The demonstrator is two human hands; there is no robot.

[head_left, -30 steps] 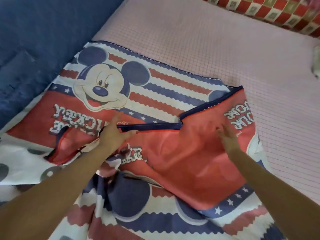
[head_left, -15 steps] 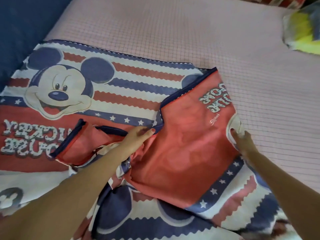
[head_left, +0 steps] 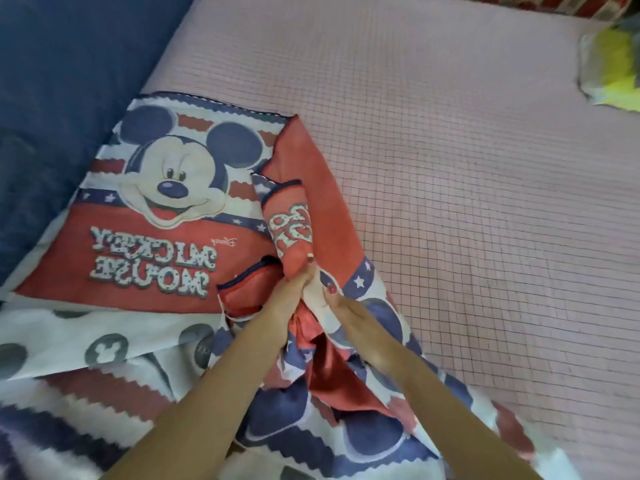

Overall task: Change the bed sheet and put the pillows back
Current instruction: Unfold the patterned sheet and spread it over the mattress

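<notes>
A red, white and blue cartoon-mouse sheet (head_left: 149, 244) lies partly spread over the left and near part of a pink checked mattress (head_left: 450, 168). Its red right-hand portion (head_left: 311, 188) is gathered into a bunched fold at the middle. My left hand (head_left: 284, 299) grips that bunched red cloth from the left. Close beside it, my right hand (head_left: 349, 317) grips the same fold from the right, thumb on top. The two hands almost touch. No pillows are plainly in view.
A dark blue padded surface (head_left: 69, 81) borders the mattress on the left. A yellow and pale bundle (head_left: 613, 71) lies at the far right edge. A red and tan checked cloth (head_left: 571, 5) runs along the far side.
My right hand has moved left to meet my left hand. The red part of the sheet, flat before, is now pulled together into a narrow fold between them.
</notes>
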